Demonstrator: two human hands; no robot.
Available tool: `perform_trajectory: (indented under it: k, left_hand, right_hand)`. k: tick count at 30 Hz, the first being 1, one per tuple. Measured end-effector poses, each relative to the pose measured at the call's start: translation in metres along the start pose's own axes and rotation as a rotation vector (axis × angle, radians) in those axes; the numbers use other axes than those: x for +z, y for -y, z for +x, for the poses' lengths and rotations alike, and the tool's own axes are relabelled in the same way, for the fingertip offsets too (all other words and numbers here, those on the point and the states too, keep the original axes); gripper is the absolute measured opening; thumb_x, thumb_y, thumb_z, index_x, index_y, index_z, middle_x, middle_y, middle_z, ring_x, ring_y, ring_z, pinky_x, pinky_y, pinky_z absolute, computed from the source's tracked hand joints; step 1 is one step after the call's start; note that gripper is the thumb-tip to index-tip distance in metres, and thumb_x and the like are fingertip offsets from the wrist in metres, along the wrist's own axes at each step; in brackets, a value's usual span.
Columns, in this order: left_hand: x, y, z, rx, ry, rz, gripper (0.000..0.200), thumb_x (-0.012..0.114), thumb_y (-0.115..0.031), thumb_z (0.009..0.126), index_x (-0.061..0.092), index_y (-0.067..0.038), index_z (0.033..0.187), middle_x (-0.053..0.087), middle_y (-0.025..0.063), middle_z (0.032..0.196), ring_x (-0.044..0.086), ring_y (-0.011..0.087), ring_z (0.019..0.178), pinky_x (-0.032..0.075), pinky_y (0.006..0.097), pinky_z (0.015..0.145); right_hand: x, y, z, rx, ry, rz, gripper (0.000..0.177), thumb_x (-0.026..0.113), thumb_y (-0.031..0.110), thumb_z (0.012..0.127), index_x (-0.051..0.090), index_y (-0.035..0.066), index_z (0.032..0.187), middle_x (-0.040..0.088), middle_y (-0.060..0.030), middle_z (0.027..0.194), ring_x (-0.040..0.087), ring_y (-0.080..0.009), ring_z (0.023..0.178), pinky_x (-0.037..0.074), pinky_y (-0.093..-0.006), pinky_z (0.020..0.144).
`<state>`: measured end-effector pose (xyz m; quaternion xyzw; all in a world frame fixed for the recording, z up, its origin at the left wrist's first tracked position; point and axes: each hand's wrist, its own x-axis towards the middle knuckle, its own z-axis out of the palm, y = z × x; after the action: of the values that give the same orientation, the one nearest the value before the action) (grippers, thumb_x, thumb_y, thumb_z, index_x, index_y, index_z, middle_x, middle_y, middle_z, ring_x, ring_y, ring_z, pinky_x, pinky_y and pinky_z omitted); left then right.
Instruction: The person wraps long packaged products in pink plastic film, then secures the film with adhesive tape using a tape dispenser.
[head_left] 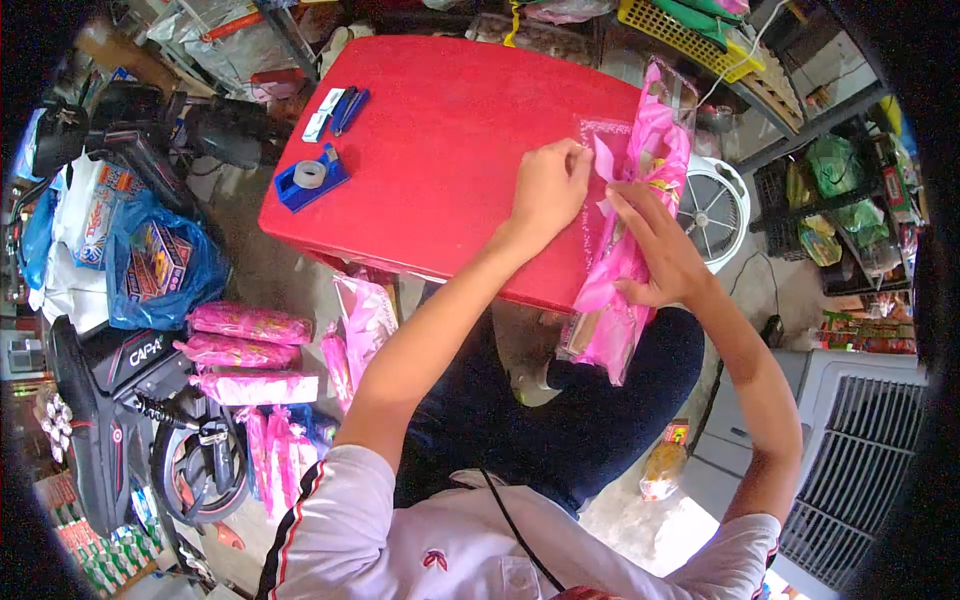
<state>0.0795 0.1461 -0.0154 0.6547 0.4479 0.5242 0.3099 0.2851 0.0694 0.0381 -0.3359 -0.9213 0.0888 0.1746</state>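
Observation:
A long pink wrapped bundle in clear plastic lies along the right end of the red table, its lower end past the table's edge. My right hand rests on it, thumb and fingers spread over the wrap, fingertips by a pink ribbon. Just left of the bundle, my left hand is closed over the table, fingers curled near the ribbon's loose end; what they pinch, if anything, is too small to tell. Clear plastic with a white printed border lies beneath. A blue tape dispenser and a blue stapler sit at the table's left.
Several pink wrapped packages lie at the lower left, beside a blue plastic bag and a motorbike. A white round fan stands right of the table, with a grey air cooler below it and shelves behind.

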Motion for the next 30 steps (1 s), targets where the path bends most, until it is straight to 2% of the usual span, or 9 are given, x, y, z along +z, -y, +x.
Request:
perform_trajectory:
  k: [3,6,7,9,19,22,25,28,30]
  left_hand:
    - [0.002,-0.013,0.002,0.0,0.03,-0.051,0.022,0.068,-0.02,0.095,0.074,0.001,0.092,0.071,0.0225,0.079,0.072,0.0373,0.072,0.054,0.0439,0.066]
    - [0.014,-0.019,0.004,0.134,0.018,-0.106,0.02,0.066,-0.014,0.094,0.068,0.003,0.083,0.066,0.0234,0.077,0.067,0.043,0.074,0.05,0.0497,0.066]
    - [0.017,-0.018,0.005,0.17,0.038,-0.091,0.021,0.066,-0.017,0.096,0.073,0.002,0.092,0.07,0.0213,0.082,0.07,0.0366,0.073,0.053,0.0439,0.065]
    - [0.019,-0.016,0.007,0.218,0.029,-0.073,0.021,0.066,-0.016,0.096,0.073,0.003,0.092,0.07,0.0214,0.081,0.07,0.0364,0.073,0.052,0.0442,0.065]
    - [0.015,-0.017,0.005,0.186,-0.019,-0.107,0.016,0.066,-0.012,0.093,0.074,0.002,0.092,0.069,0.0205,0.08,0.07,0.0354,0.073,0.052,0.0431,0.065]
    - [0.02,-0.026,0.006,0.195,0.095,-0.058,0.015,0.067,-0.013,0.091,0.074,0.001,0.093,0.069,0.0185,0.082,0.07,0.035,0.077,0.054,0.0439,0.066]
    - [0.034,-0.034,0.013,0.375,0.203,0.094,0.018,0.066,-0.017,0.091,0.074,-0.001,0.094,0.068,0.0173,0.083,0.07,0.0369,0.082,0.055,0.0472,0.071]
    - [0.047,-0.029,0.025,0.562,0.454,0.333,0.021,0.064,-0.021,0.091,0.074,-0.002,0.094,0.07,0.018,0.089,0.069,0.0397,0.087,0.056,0.0507,0.077]
    - [0.049,-0.029,0.033,0.551,0.536,0.377,0.022,0.064,-0.021,0.09,0.075,-0.003,0.095,0.071,0.0187,0.091,0.069,0.0407,0.089,0.056,0.0511,0.08]
  right_hand:
    - [-0.004,0.004,0.003,0.04,0.047,-0.001,0.091,0.071,0.053,0.073,0.05,-0.001,0.144,0.05,-0.0253,0.138,0.048,-0.0459,0.133,0.032,-0.0565,0.12]
    - [-0.004,-0.007,0.001,-0.059,0.191,-0.11,0.077,0.07,0.052,0.074,0.061,-0.003,0.127,0.055,-0.0239,0.128,0.052,-0.0443,0.127,0.032,-0.0584,0.12]
    - [-0.004,-0.006,0.001,-0.06,0.18,-0.107,0.074,0.07,0.052,0.074,0.062,-0.003,0.122,0.056,-0.0238,0.126,0.053,-0.044,0.125,0.032,-0.0588,0.119]
    - [-0.005,-0.003,0.005,-0.059,0.159,-0.102,0.068,0.069,0.052,0.075,0.065,-0.004,0.113,0.059,-0.0237,0.123,0.055,-0.0435,0.122,0.032,-0.0595,0.119]
    - [-0.006,-0.005,0.01,-0.068,0.232,-0.132,0.07,0.067,0.054,0.078,0.063,-0.004,0.116,0.06,-0.0244,0.122,0.054,-0.0435,0.123,0.033,-0.0589,0.118]
    - [-0.006,-0.007,0.011,-0.067,0.263,-0.14,0.072,0.067,0.053,0.078,0.063,-0.005,0.122,0.06,-0.0261,0.127,0.051,-0.0448,0.129,0.031,-0.0584,0.119]
    - [0.002,-0.013,0.006,-0.087,0.237,-0.142,0.077,0.065,0.054,0.081,0.06,-0.005,0.131,0.058,-0.0285,0.135,0.047,-0.0468,0.135,0.029,-0.0583,0.121]
    - [0.007,-0.018,0.001,-0.057,0.251,-0.107,0.08,0.063,0.054,0.084,0.057,-0.005,0.138,0.055,-0.0297,0.14,0.044,-0.0479,0.139,0.027,-0.0576,0.122]
    - [0.008,-0.019,-0.001,-0.074,0.195,-0.109,0.077,0.062,0.052,0.085,0.057,-0.004,0.137,0.056,-0.0291,0.139,0.046,-0.0478,0.138,0.028,-0.0561,0.122]
